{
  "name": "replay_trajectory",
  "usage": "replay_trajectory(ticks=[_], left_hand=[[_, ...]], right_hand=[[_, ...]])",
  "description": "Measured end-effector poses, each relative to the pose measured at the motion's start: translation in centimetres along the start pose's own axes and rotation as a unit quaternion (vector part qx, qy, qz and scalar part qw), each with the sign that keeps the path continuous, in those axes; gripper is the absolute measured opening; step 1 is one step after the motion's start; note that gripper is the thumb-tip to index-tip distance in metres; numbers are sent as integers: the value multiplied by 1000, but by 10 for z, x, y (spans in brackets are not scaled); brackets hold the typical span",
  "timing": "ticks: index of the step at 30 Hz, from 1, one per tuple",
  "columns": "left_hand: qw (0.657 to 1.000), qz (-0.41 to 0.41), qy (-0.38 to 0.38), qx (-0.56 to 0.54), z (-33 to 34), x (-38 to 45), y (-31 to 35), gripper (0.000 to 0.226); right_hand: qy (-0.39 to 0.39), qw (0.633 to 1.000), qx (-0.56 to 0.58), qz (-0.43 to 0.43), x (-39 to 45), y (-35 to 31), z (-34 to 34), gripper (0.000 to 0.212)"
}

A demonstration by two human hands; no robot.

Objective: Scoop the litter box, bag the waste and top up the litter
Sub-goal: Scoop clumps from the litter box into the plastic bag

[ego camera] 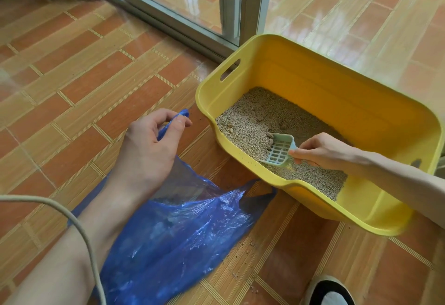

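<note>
A cord [79,227] loops across the lower left of the frame, over the left arm. The left hand [149,146] pinches the edge of the blue bag [183,232], which lies on the floor [72,88], holding its mouth open. At the right, the right hand [317,150] grips the scoop [280,149], its fingers [295,153] wrapped tight around the handle. The scoop sits in the litter [250,121] inside the yellow box [337,93], pushing at some clumps [269,140]. This looks like the scooping step. Next, I think, lift, shake, and tip the clumps into the bag.
</note>
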State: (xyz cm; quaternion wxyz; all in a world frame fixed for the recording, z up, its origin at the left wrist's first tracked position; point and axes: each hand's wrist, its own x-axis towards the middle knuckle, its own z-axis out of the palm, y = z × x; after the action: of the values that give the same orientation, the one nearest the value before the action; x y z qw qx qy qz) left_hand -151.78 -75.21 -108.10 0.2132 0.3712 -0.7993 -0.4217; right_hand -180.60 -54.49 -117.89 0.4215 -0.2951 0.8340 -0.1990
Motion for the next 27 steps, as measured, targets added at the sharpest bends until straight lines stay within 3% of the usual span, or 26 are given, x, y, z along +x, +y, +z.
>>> replay_trajectory(ticks=[13, 27], left_hand=[[1000, -2, 0, 1, 1, -1, 4, 24], [1000, 1, -2, -5, 3, 1, 5, 23]], right_hand=[[-42, 987, 153, -36, -2, 0, 11, 42], [16, 973, 209, -97, -5, -4, 5, 35]])
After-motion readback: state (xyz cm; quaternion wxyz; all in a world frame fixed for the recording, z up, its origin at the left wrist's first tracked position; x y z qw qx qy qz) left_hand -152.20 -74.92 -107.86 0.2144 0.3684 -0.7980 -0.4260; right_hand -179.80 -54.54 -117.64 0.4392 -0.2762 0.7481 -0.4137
